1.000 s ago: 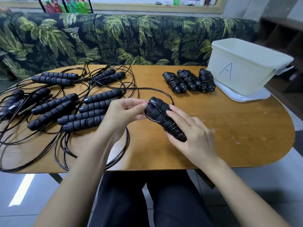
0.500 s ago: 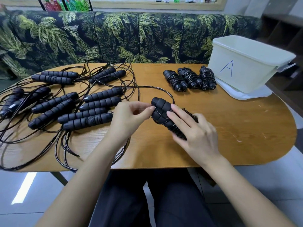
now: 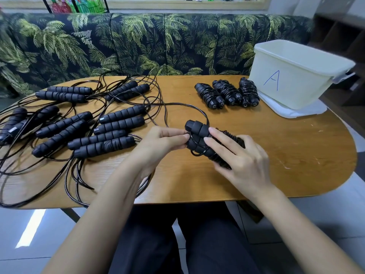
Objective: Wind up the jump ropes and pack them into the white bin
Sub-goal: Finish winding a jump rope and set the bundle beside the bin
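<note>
Presently my right hand (image 3: 242, 162) grips the fourth rope's paired handles (image 3: 197, 133) over the worktop (image 3: 286, 147), left hand (image 3: 164, 141) pinching its cord (image 3: 189, 105); three wound bundles (image 3: 227, 93) wait beside the white bin (image 3: 296, 76), several loose ropes (image 3: 88, 131) unwound.

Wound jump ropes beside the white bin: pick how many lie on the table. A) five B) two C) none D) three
D: three wound jump ropes lie side by side on the table just left of the white bin; the right hand grips a fourth, half-wound jump rope.
</note>
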